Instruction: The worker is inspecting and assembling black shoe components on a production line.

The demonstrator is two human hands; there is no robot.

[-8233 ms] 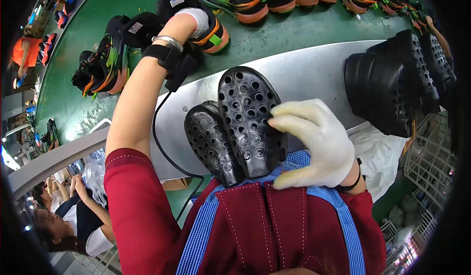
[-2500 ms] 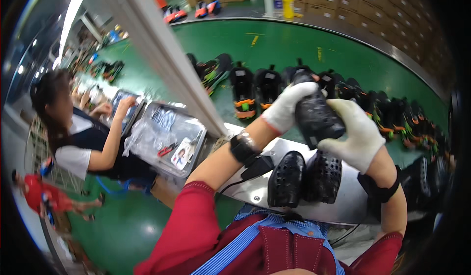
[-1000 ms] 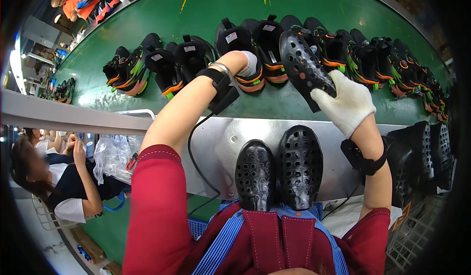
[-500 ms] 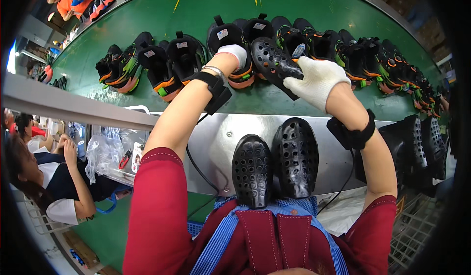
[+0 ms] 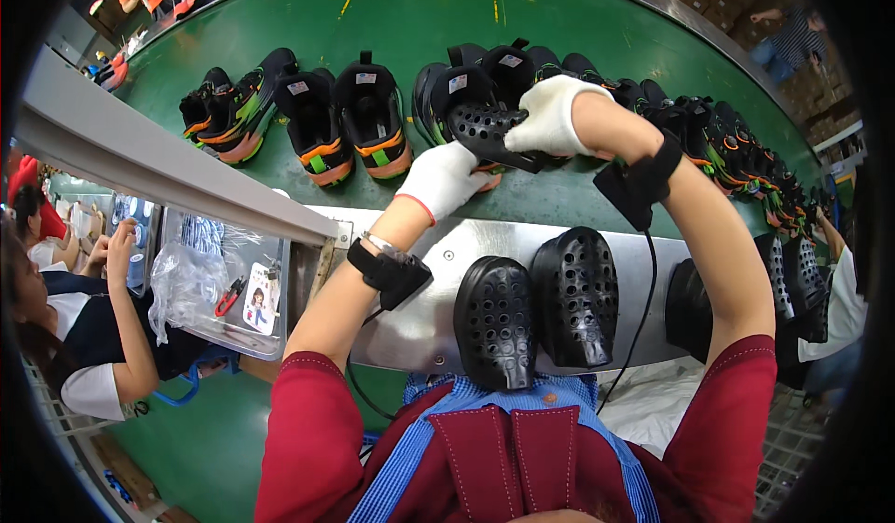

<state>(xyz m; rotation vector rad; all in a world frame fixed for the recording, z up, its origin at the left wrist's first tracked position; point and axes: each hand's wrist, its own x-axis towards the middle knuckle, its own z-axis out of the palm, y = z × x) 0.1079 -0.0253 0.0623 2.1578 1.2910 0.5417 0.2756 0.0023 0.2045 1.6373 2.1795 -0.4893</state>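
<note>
Form, black, rounded, perforated plastic: set on a brushed-metal ledge beside a matching second form. Left hand, white-gloved: laid at the heel of a black-and-orange sports shoe; with fingers partly hidden, its grip cannot be told. Right hand, white-gloved: closed on a third form, held at the shoe's opening. Around: similar shoes, ranged on a green tabletop.
</note>
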